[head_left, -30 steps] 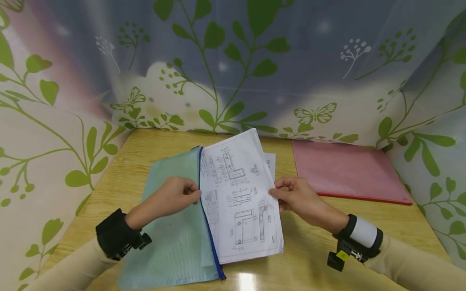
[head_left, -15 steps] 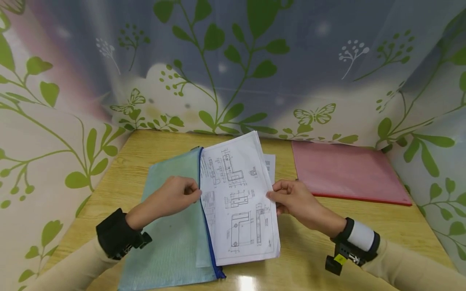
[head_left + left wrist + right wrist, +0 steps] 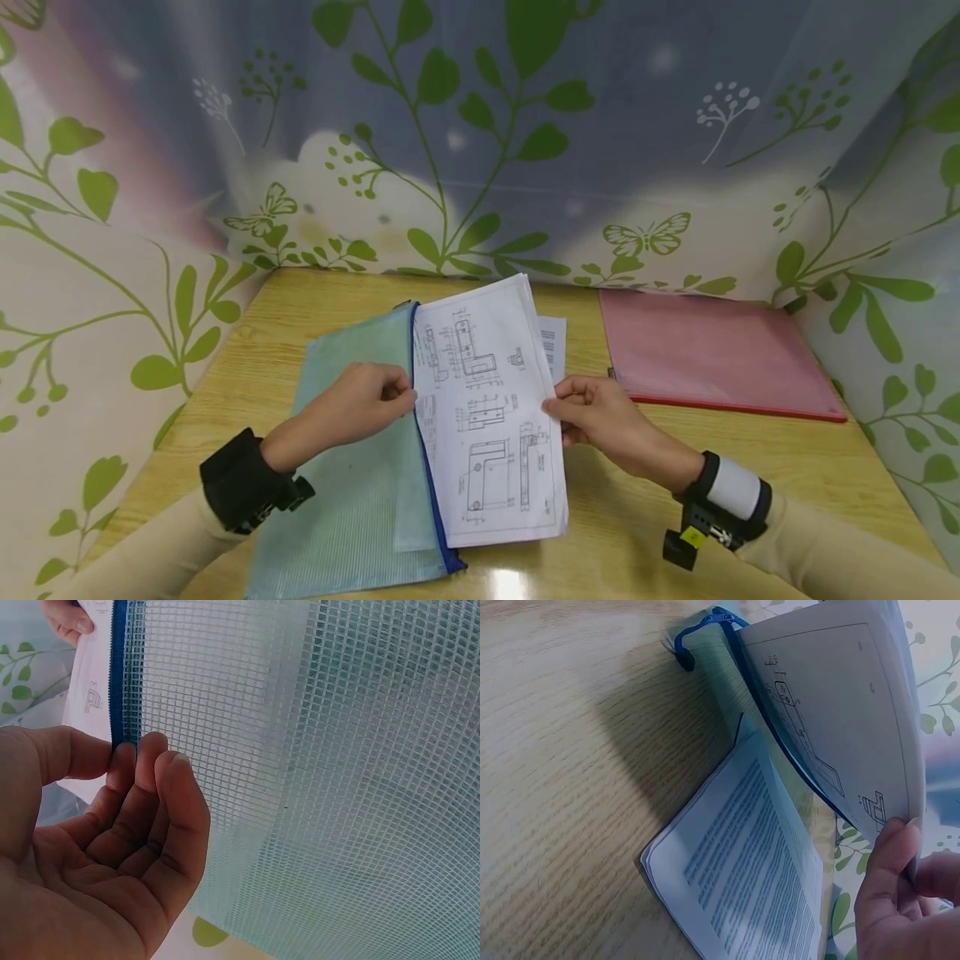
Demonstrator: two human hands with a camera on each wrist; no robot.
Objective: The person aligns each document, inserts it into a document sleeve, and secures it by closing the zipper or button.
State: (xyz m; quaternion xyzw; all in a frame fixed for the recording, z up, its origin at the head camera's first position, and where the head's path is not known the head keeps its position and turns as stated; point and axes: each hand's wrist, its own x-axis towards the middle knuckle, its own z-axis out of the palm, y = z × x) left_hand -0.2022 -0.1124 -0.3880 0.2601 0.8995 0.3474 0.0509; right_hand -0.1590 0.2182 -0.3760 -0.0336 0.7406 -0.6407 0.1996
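Note:
A pale green mesh zip pouch lies on the table with its blue zipper edge facing right. My left hand pinches that edge between thumb and fingertips, raising it. Sheets with technical drawings stick out of the pouch's mouth, their left part inside. My right hand pinches the sheets' right edge, thumb on top, as the right wrist view also shows. Below the drawings lies a stack of text pages, partly covered by them in the head view.
A pink zip folder with a red edge lies at the back right of the wooden table. A patterned curtain hangs behind the table and along both sides. The blue zipper's end hangs loose at the pouch's corner.
My right hand has moved left and slightly toward me, sliding the drawing sheets farther into the pouch. My left hand has stayed at the zipper edge.

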